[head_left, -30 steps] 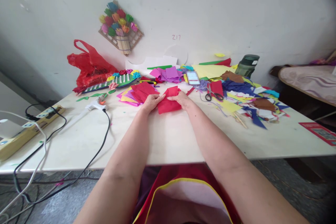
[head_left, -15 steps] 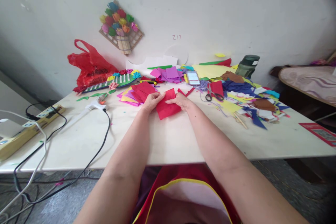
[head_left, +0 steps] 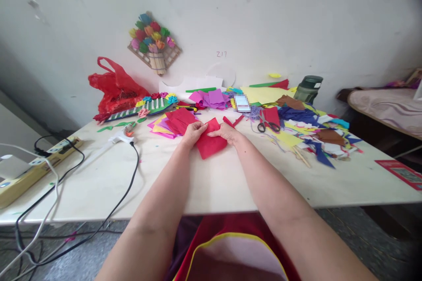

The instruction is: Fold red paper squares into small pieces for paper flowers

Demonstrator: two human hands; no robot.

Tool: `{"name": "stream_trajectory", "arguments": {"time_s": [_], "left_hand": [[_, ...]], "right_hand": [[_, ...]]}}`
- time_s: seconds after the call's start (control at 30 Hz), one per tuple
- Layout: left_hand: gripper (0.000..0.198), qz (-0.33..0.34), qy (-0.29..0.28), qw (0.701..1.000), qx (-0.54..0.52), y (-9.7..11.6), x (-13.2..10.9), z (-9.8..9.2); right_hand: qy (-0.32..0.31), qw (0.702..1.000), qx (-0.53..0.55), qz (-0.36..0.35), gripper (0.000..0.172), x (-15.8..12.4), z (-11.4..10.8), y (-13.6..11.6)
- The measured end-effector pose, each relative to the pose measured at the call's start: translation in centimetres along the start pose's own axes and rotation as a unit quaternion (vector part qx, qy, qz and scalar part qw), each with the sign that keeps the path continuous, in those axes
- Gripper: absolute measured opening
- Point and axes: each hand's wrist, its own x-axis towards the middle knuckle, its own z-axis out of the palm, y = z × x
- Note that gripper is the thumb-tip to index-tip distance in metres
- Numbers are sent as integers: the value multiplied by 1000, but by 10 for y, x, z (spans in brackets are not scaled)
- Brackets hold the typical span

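Between my two hands is a red sheet of crepe paper [head_left: 212, 144], held over the middle of the white table. My left hand [head_left: 194, 134] pinches its left side between thumb and fingers. On the opposite side my right hand [head_left: 227, 133] grips the paper, thumb lying across its face. Just left of my hands lies a stack of red, yellow and pink paper pieces [head_left: 174, 122]. A narrow red strip [head_left: 238, 120] rests behind my right hand. Scissors [head_left: 267, 125] with dark handles lie farther right, partly on a red piece of paper.
A glue gun [head_left: 121, 136] with a black cord and a power strip [head_left: 42, 160] occupy the left side. Behind stand a red plastic bag [head_left: 115, 88] and purple paper [head_left: 212, 98]. Mixed paper scraps [head_left: 325, 134] and a green bottle [head_left: 308, 89] are at right.
The red paper has turned slightly between my hands, a corner now pointing more toward me. Both hands keep hold of it. The whole view has shifted a little downward in the picture.
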Motion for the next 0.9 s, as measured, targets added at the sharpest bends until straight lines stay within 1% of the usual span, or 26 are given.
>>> {"name": "stream_trajectory", "arguments": {"time_s": [0.07, 0.17, 0.27, 0.37, 0.43, 0.5, 0.57, 0.6, 0.67, 0.77, 0.83, 0.9], "left_hand": [[38, 18, 30, 999, 28, -2, 6, 2], [36, 20, 68, 996, 58, -2, 20, 5], [33, 16, 105, 992, 68, 2, 33, 9], [31, 8, 116, 992, 51, 6, 41, 15], [32, 1, 110, 994, 18, 6, 42, 18], [35, -6, 76, 996, -36, 3, 40, 21], [39, -41, 31, 993, -105, 0, 37, 22], [39, -63, 11, 989, -135, -2, 36, 23], [39, -87, -9, 980, -178, -5, 35, 23], [39, -102, -3, 973, -209, -6, 37, 24], [39, -107, 2, 972, -210, -6, 42, 26], [39, -117, -8, 972, -204, -5, 48, 27]], "right_hand": [[14, 1000, -14, -10, 28, -1, -2, -3], [50, 997, -35, -41, 25, 1, -7, -11], [132, 986, -80, -64, 29, 11, -18, -20], [225, 963, -139, -62, 33, 23, -38, -28], [269, 944, -180, -59, 32, 27, -55, -30], [336, 902, -264, -61, 28, 27, -74, -30], [381, 854, -352, -41, 26, 26, -92, -28], [392, 838, -379, -25, 29, 26, -100, -27], [389, 814, -431, -8, 37, 29, -113, -24], [381, 781, -494, 15, 51, 41, -124, -19], [373, 771, -515, 32, 59, 53, -128, -15], [367, 765, -527, 43, 65, 65, -131, -11]]}}
